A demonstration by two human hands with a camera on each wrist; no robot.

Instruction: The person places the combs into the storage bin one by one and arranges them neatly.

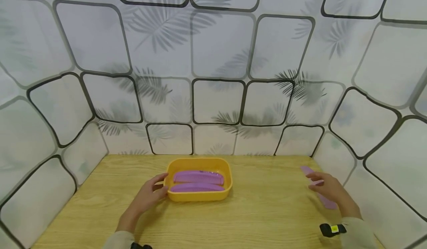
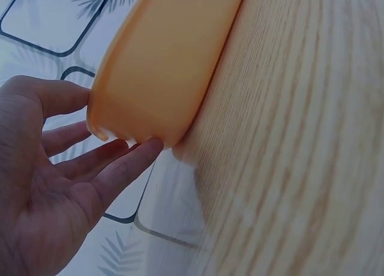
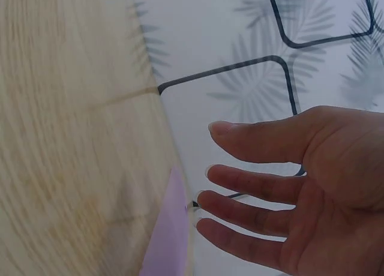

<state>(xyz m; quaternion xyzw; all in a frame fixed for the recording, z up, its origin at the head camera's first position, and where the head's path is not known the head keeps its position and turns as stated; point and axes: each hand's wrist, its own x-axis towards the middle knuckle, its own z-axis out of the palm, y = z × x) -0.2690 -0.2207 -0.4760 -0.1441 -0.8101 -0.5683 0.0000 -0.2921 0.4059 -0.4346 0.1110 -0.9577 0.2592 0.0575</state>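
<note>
My left hand (image 1: 146, 197), fingers spread, steadies the yellow tray (image 1: 199, 196) (2 combs in already). Right hand (image 1: 328, 190), fingers loosely apart, hovers over 3rd purple comb (image 1: 326, 201) by the wall; next needs a pinch.

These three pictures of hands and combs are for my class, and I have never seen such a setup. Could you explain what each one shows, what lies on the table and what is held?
No machine here: a person works with two bare hands. The wide picture comes from a camera on the person's head, looking down at a wooden table with patterned walls around it. The other two come from cameras worn on each wrist.

On the table stands a yellow tray holding two purple combs. A third purple comb lies at the right edge.

The left hand touches the tray's end with relaxed fingers; the left wrist view shows this close up. The right hand is open over the third comb and holds nothing.
</note>
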